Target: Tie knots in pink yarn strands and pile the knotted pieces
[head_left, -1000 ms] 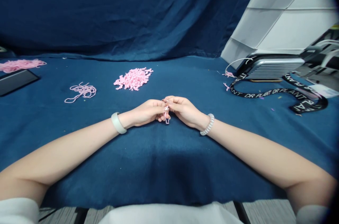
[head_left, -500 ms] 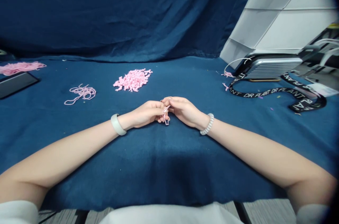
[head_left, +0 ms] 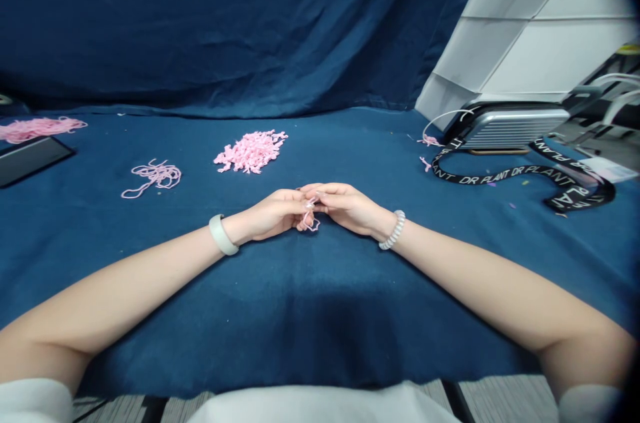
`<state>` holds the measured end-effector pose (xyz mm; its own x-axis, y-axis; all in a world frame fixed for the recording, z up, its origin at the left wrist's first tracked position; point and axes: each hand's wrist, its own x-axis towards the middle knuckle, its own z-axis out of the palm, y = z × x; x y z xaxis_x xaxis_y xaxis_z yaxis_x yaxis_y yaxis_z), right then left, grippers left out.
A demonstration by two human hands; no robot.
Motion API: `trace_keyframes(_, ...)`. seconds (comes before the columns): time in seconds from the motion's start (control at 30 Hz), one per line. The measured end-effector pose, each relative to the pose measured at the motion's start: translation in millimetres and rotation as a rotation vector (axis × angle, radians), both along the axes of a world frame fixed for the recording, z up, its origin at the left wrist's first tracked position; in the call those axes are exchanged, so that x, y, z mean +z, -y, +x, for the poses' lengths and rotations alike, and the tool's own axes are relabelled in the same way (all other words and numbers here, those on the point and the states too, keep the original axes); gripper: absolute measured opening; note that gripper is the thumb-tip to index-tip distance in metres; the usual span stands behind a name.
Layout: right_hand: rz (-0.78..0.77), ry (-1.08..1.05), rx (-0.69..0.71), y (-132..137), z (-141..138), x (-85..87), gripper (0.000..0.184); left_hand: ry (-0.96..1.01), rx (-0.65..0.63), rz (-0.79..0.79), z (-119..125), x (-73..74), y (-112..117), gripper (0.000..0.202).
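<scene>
My left hand (head_left: 273, 215) and my right hand (head_left: 345, 207) meet fingertip to fingertip at the middle of the blue cloth (head_left: 320, 316). Both are pinched on a short piece of pink string (head_left: 310, 216), whose loop hangs below the fingers. A pale bangle sits on my left wrist and a white beaded bracelet on my right. Beyond the hands lies a heap of small pink knotted pieces (head_left: 251, 150). A loose tangle of pink string (head_left: 153, 176) lies to the left of it.
More pink string (head_left: 37, 128) lies at the far left beside a dark flat tablet (head_left: 30, 157). At the right a silver case (head_left: 515, 126) stands with a black printed lanyard (head_left: 520, 176) in front. White panels lean behind it.
My fingers have shifted slightly on the string. The loop now hangs a little higher and more to the left. My right wrist has moved up a touch.
</scene>
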<state>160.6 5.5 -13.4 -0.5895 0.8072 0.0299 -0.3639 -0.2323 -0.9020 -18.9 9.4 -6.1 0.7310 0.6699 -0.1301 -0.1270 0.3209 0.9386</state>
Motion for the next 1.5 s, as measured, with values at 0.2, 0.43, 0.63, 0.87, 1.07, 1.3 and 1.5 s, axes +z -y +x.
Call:
trace_keyframes(0.2,0.030,0.020,-0.081,0.9,-4.7,-2.6,0.010,-0.057,0.010,0.014,2.0,1.4,1.3,0.017)
trace_keyframes(0.43,0.094,0.037,-0.012,1.5,-5.6,-2.6,0.013,-0.072,0.012,0.008,3.1,2.2,1.4,0.017)
trace_keyframes(0.63,0.087,0.047,-0.031,1.9,-6.3,-2.2,0.011,-0.064,0.023,0.004,2.8,0.8,0.9,0.016)
trace_keyframes(0.87,0.024,0.020,-0.090,2.0,-7.6,-0.5,0.008,-0.066,0.047,-0.010,3.4,0.6,1.1,0.015)
trace_keyframes(1.07,-0.002,0.005,-0.102,1.2,-6.9,-1.0,0.007,-0.042,0.024,0.010,2.9,0.2,0.8,0.013)
trace_keyframes(1.3,-0.013,-0.011,-0.116,-0.5,-6.6,-4.0,0.006,-0.015,0.024,0.014,1.6,-2.7,0.1,0.015)
trace_keyframes(1.5,-0.053,-0.050,-0.153,-0.4,-5.1,-1.3,0.009,0.009,0.051,0.007,1.4,-4.6,0.6,0.015)
